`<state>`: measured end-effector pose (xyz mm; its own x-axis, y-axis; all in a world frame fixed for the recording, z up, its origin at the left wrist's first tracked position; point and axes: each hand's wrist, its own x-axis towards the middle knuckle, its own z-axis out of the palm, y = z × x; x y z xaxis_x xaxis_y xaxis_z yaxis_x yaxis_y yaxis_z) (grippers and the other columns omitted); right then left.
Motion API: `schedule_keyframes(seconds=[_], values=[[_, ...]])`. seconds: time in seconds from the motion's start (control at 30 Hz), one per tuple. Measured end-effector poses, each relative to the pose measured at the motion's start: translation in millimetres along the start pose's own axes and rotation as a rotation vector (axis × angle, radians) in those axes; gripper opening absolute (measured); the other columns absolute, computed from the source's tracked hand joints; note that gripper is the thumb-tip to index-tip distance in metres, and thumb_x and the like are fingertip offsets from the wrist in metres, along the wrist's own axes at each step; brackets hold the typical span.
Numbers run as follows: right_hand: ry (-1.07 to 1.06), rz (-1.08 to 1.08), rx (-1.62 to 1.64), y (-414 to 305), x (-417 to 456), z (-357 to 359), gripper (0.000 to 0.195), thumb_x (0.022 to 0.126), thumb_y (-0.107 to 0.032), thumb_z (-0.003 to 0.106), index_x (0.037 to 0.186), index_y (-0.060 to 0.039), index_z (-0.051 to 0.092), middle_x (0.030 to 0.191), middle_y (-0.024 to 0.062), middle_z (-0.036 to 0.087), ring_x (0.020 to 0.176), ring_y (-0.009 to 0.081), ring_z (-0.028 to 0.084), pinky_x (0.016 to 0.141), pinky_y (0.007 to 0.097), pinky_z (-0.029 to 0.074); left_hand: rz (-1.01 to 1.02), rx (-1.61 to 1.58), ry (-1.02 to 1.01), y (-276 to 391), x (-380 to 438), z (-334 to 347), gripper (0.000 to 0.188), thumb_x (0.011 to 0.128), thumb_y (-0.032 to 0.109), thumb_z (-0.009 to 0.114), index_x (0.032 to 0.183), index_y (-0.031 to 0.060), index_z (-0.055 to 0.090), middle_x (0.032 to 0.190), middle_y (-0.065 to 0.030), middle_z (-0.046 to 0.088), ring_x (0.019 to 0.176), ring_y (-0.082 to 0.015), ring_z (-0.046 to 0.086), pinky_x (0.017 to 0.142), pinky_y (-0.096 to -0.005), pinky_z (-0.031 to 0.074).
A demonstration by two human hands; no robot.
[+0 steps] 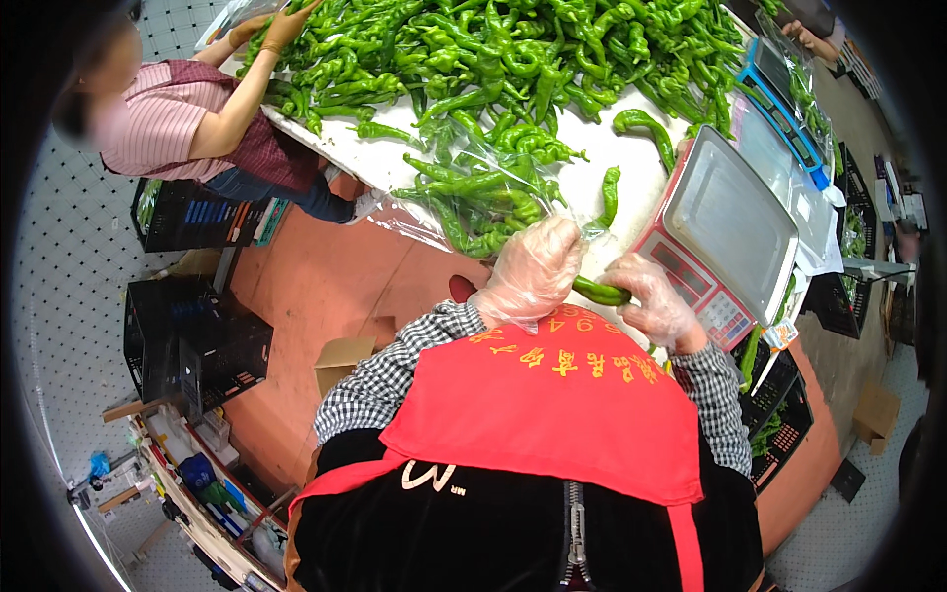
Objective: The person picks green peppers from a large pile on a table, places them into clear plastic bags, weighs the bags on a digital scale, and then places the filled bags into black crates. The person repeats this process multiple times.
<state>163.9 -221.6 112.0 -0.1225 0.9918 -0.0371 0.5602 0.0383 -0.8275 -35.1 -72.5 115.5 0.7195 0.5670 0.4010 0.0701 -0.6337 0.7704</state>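
Note:
Both my hands wear clear plastic gloves. My left hand (534, 266) is closed at the near edge of a clear plastic bag (481, 148) of green peppers; whether it grips the bag's rim or a pepper is hidden by the fingers. In my right hand (655, 296) is the end of one long green pepper (601, 291), whose other end reaches my left hand. The bag lies on the white table (355, 152), at the foot of a large pile of green peppers (481, 52). Two loose peppers lie just beyond my hands, one of them curved (647, 129).
A red scale (729, 222) with a metal pan stands at the right, beside a blue scale (788, 103). A co-worker (192, 126) reaches into the pile at the left; another person's hand (810, 37) is at the upper right. Black crates (196, 348) stand on the floor.

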Motion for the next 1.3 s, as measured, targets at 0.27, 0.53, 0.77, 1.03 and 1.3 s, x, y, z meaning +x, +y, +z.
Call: schedule_keyframes(seconds=[0.27,0.53,0.77,1.03,1.3], values=[[-0.014,-0.132,0.060,16.9,57.2,13.6,0.046,0.063,-0.011,0.060,0.107,0.0006,0.069,0.090,0.0156,0.061,0.093,0.0355,0.057,0.086,0.0449,0.047,0.066,0.034,0.054,-0.2,-3.1,-3.4,0.013,0.088,0.005,0.068,0.091,0.0062,0.055,0.079,-0.0125,0.056,0.072,-0.0363,0.061,0.062,-0.0456,0.048],[0.095,0.037,0.362,25.0,83.8,26.5,0.051,0.078,-0.006,0.067,0.129,-0.0033,0.067,0.097,0.0118,0.066,0.099,0.0262,0.061,0.090,0.0387,0.047,0.087,0.027,0.145,3.5,-0.1,-6.8,0.014,0.088,0.006,0.069,0.092,0.0063,0.055,0.082,-0.0126,0.058,0.072,-0.0348,0.062,0.062,-0.0441,0.050],[0.335,0.172,1.352,-5.5,106.0,55.2,0.060,0.093,-0.002,0.069,0.149,-0.0038,0.049,0.138,0.0086,0.059,0.128,0.0196,0.056,0.107,0.0335,0.047,-0.061,-0.106,0.262,-17.5,13.1,-0.1,0.010,0.092,0.008,0.067,0.092,0.0049,0.058,0.081,-0.0130,0.059,0.073,-0.0350,0.062,0.064,-0.0424,0.050],[0.236,0.343,1.351,25.3,92.5,57.9,0.045,0.092,-0.008,0.073,0.134,-0.0011,0.061,0.129,0.0079,0.065,0.118,0.0192,0.063,0.102,0.0350,0.051,0.077,0.041,0.252,-8.6,15.8,-7.0,0.010,0.091,0.009,0.065,0.095,0.0050,0.057,0.083,-0.0130,0.058,0.073,-0.0337,0.061,0.066,-0.0416,0.050],[0.187,0.065,1.021,35.5,121.5,61.4,0.057,0.099,-0.020,0.063,0.149,-0.0014,0.044,0.128,0.0138,0.065,0.110,0.0235,0.066,0.098,0.0349,0.053,0.268,0.091,0.173,-10.4,13.1,4.1,0.024,0.078,0.009,0.068,0.098,0.0027,0.056,0.086,-0.0131,0.055,0.076,-0.0336,0.061,0.066,-0.0425,0.052]])
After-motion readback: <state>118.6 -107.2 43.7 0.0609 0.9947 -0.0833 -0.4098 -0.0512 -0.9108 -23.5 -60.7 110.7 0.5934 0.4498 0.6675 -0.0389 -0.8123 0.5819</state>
